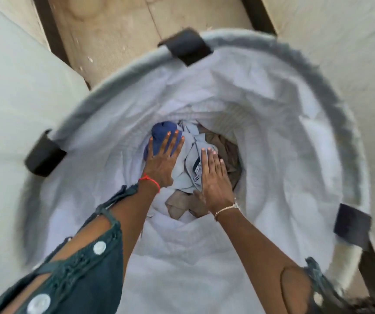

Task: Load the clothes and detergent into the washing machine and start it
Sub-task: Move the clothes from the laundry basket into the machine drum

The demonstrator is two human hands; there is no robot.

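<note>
I look straight down into a round laundry hamper [318, 91] with a pale fabric liner and a grey rim. At its bottom lies a heap of clothes: a dark blue garment [162, 130], a light grey-blue shirt [188, 164] and a tan piece [182, 205]. Both my arms reach down inside. My left hand [162, 159] rests flat with fingers spread, on the blue garment and the shirt's edge. My right hand [213, 177] lies flat over the grey-blue shirt, fingers straight and together. Neither hand grips anything. The washing machine and detergent are out of view.
Black brackets [186, 45] clamp the hamper rim at several spots. A pale white surface [12, 87] stands close on the left. Beige floor tiles [114, 30] with a dark strip lie beyond the hamper, and a pale wall [352, 41] stands to the right.
</note>
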